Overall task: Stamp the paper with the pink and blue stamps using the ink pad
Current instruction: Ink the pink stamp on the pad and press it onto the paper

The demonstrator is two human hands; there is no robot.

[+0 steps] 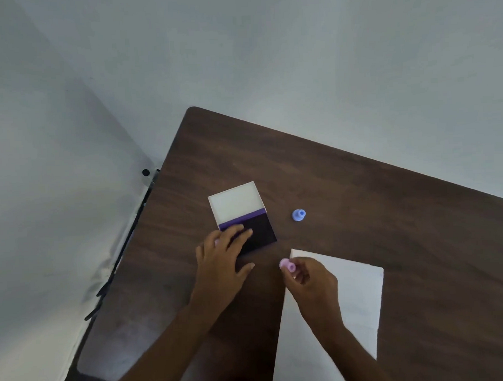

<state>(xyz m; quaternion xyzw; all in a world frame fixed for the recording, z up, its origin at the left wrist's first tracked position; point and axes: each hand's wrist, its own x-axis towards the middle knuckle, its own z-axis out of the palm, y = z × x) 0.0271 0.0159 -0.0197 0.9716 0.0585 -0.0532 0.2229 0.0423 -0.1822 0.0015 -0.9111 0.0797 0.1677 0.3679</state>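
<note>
Centrally, the left hand point(223, 259) lies palm down, fingers spread flat on the near left part of the open ink pad point(245, 219), grasping nothing. The right hand point(313, 279), fingers curled, pinches the pink stamp point(286, 265) above the far corner of the paper point(356, 298). The blue stamp point(298, 215) stands apart on the brown table point(389, 213), right of the pad.

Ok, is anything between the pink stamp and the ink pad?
Nothing visible. The right hand holds the pink stamp just short of the open ink pad; only bare table lies between. The left hand rests on the pad's left side.
</note>
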